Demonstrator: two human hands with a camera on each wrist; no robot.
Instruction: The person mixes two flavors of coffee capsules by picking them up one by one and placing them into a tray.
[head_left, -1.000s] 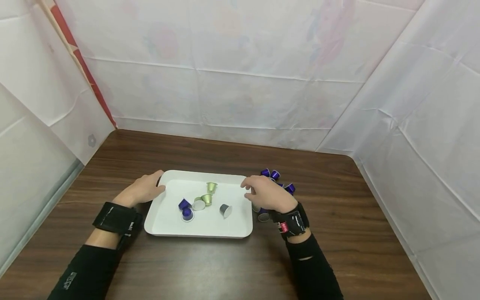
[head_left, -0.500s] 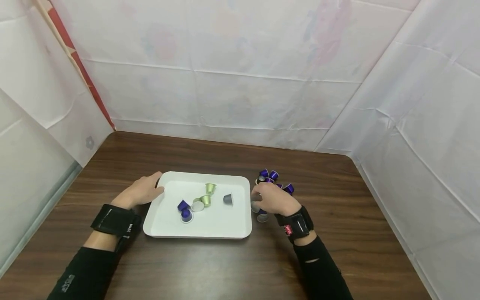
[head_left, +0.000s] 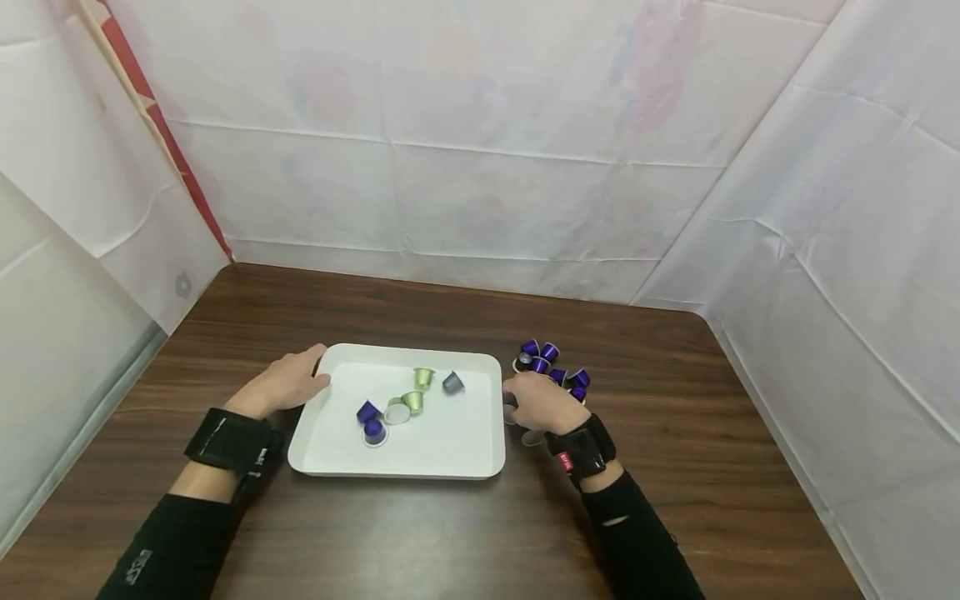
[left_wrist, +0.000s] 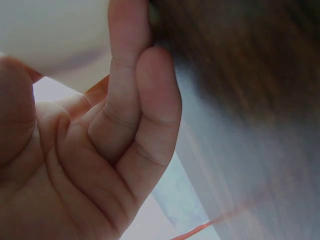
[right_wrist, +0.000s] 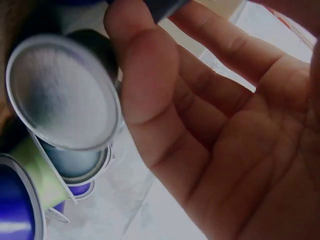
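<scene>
My left hand grips the left edge of a white tray; its fingers run along the outer side in the left wrist view. On the tray lie two purple coffee capsules, several light green ones and one grey capsule. Beyond the tray's right edge, my right hand reaches into a pile of capsules. In the right wrist view, its fingers pinch a dark grey capsule, mostly cut off by the frame. A capsule with a silver lid stands close by the fingers.
Purple capsules and a dark one lie right of the tray, partly behind my right hand. A green capsule shows in the pile. White sheeting hangs behind the brown wooden table.
My right hand has moved from above the tray's right side into the pile and pinches a capsule there. On the tray, the grey capsule has rolled toward the back. My left hand stays put.
</scene>
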